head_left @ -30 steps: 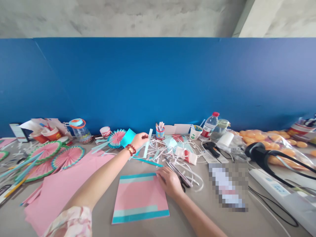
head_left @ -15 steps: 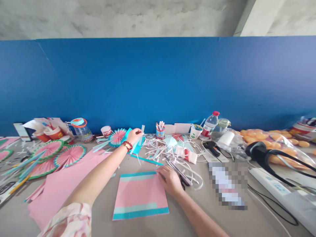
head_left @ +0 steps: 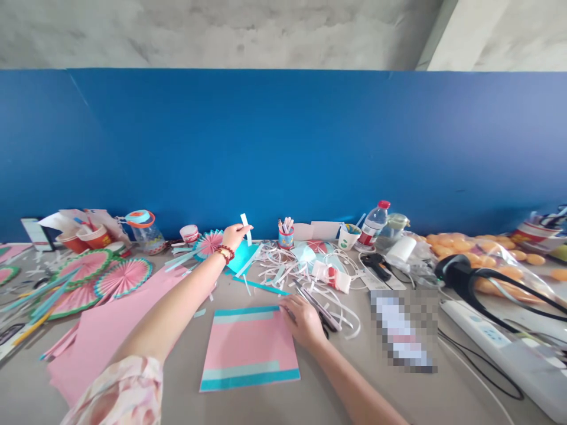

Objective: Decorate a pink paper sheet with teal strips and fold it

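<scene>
The left hand (head_left: 234, 235) pinches a pale paper strip (head_left: 244, 220) near turquoise paper (head_left: 240, 257). The right hand (head_left: 303, 320), loosely open, rests fingertips on the blue-banded pink sheet (head_left: 248, 341) to its left

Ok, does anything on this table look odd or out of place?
Yes, slightly: near the closest edge of the pink sheet, the pale strip stops short of the right side, while the teal strip beside it runs right across. Beyond the sheet, white paper strips lie in a messy tangle.
</scene>
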Demonstrator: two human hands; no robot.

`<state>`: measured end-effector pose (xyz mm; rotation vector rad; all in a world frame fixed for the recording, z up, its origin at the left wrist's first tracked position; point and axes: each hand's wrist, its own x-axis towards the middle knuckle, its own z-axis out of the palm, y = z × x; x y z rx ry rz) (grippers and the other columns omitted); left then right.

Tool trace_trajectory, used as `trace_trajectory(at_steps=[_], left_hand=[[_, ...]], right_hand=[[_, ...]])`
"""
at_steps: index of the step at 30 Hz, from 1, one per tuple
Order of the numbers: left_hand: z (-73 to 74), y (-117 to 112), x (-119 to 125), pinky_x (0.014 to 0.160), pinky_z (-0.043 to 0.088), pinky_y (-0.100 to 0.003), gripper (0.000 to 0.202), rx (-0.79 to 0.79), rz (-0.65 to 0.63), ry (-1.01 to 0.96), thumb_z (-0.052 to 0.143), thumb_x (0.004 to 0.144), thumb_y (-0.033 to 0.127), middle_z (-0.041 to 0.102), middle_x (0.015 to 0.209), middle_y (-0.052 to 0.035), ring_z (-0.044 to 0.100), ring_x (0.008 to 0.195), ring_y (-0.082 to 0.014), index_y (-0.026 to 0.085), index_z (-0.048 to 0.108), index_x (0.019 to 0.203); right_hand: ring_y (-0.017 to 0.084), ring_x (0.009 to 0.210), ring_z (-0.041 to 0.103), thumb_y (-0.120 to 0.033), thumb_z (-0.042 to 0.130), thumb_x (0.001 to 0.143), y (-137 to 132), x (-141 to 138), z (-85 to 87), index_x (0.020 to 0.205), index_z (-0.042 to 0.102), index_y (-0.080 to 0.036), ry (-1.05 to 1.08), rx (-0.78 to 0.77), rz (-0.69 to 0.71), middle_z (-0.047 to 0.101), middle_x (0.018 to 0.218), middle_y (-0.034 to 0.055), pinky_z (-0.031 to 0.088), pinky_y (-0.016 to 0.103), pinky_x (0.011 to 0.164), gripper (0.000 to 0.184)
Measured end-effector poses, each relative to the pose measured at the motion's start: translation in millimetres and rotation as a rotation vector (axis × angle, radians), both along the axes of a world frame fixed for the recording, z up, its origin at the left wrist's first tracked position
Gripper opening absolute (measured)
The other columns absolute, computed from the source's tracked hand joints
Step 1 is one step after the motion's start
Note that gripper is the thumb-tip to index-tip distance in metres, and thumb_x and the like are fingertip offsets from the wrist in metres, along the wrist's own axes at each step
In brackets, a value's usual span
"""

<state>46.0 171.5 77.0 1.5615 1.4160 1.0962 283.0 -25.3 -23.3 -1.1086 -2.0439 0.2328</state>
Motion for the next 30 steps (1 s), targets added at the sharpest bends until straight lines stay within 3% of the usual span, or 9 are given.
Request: trace_trajectory(at_steps=[3,7,11,13,15,18,21,25,30], left_hand=[[-2.5,-14.0,2.7,0.088,0.054,-0.043,0.035,-0.016,-0.038,-0.083,0.058,0.094,0.037,0.059,0.122,-0.0088,0.061,0.105,-0.0226,0.016,0.057,0.122],[-16.9,-44.0,11.4,0.086,0.054,-0.042,0.035,-0.046,-0.156,-0.181,0.058,0.094,0.036,0.060,0.121,-0.0092,0.062,0.103,-0.0214,0.015,0.056,0.122],[-32.3,-66.8,19.3,0.071,0.054,-0.030,0.038,-0.074,-0.240,-0.243,0.063,0.088,0.047,0.067,0.094,-0.0076,0.062,0.076,-0.0144,0.010,0.067,0.098],[-38.2,-72.2,22.7,0.066,0.051,-0.027,0.045,-0.083,-0.261,-0.265,0.066,0.083,0.054,0.067,0.084,-0.0069,0.059,0.068,-0.0125,0.010,0.070,0.091],[-43.2,-74.8,25.2,0.066,0.051,-0.027,0.045,-0.096,-0.270,-0.267,0.065,0.083,0.054,0.068,0.084,-0.0070,0.059,0.069,-0.0127,0.010,0.070,0.091],[-48.8,-75.2,24.0,0.076,0.055,-0.033,0.036,-0.114,-0.251,-0.220,0.060,0.091,0.044,0.066,0.103,-0.0084,0.064,0.084,-0.0165,0.012,0.064,0.107],[-48.5,-69.6,11.7,0.086,0.055,-0.042,0.035,-0.109,-0.181,-0.125,0.058,0.094,0.035,0.059,0.120,-0.0092,0.062,0.102,-0.0209,0.015,0.056,0.122],[-33.4,-51.8,-22.5,0.088,0.054,-0.042,0.035,-0.040,-0.037,0.055,0.058,0.094,0.036,0.059,0.122,-0.0093,0.061,0.105,-0.0226,0.015,0.057,0.122],[-8.3,-40.0,-64.4,0.089,0.053,-0.042,0.033,0.164,0.085,0.376,0.057,0.095,0.036,0.059,0.122,-0.0095,0.061,0.104,-0.0211,0.016,0.057,0.121]], right_hand=[[0.022,0.093,0.064,-0.024,0.047,0.094,-3.1,0.4,1.7,0.112,0.063,-0.021,0.023,0.004,-0.020,0.067,0.105,0.0100,0.053,0.036,0.083,0.023],[0.017,0.081,0.064,-0.028,0.049,0.094,-3.4,1.7,3.8,0.137,0.046,-0.024,0.142,-0.031,-0.064,0.056,0.130,0.0134,0.056,0.034,0.078,0.043],[0.015,0.076,0.064,-0.036,0.054,0.091,18.4,-6.2,15.8,0.145,0.034,-0.024,0.367,-0.190,-0.076,0.060,0.124,0.0127,0.056,0.031,0.069,0.059],[0.014,0.070,0.064,-0.042,0.059,0.086,37.9,-15.1,25.0,0.140,0.039,-0.024,0.447,-0.340,-0.039,0.062,0.122,0.0110,0.055,0.029,0.064,0.060],[0.013,0.065,0.064,-0.044,0.062,0.082,57.7,-24.8,32.2,0.126,0.050,-0.021,0.463,-0.447,0.021,0.066,0.112,0.0087,0.054,0.028,0.060,0.051],[0.013,0.052,0.058,-0.044,0.056,0.083,76.5,-35.8,34.6,0.089,0.058,-0.019,0.449,-0.486,0.053,0.067,0.073,0.0013,0.049,0.025,0.051,0.026],[0.011,0.047,0.054,-0.043,0.054,0.082,78.4,-38.0,28.1,0.076,0.053,-0.020,0.443,-0.491,0.054,0.061,0.060,-0.0024,0.045,0.024,0.049,0.023],[0.011,0.047,0.053,-0.041,0.054,0.080,69.9,-26.9,17.6,0.074,0.053,-0.020,0.444,-0.501,0.021,0.060,0.059,-0.0031,0.044,0.024,0.050,0.022],[0.011,0.051,0.054,-0.041,0.054,0.081,64.3,-3.6,15.3,0.073,0.054,-0.020,0.434,-0.501,-0.034,0.059,0.060,-0.0025,0.044,0.024,0.054,0.022]])
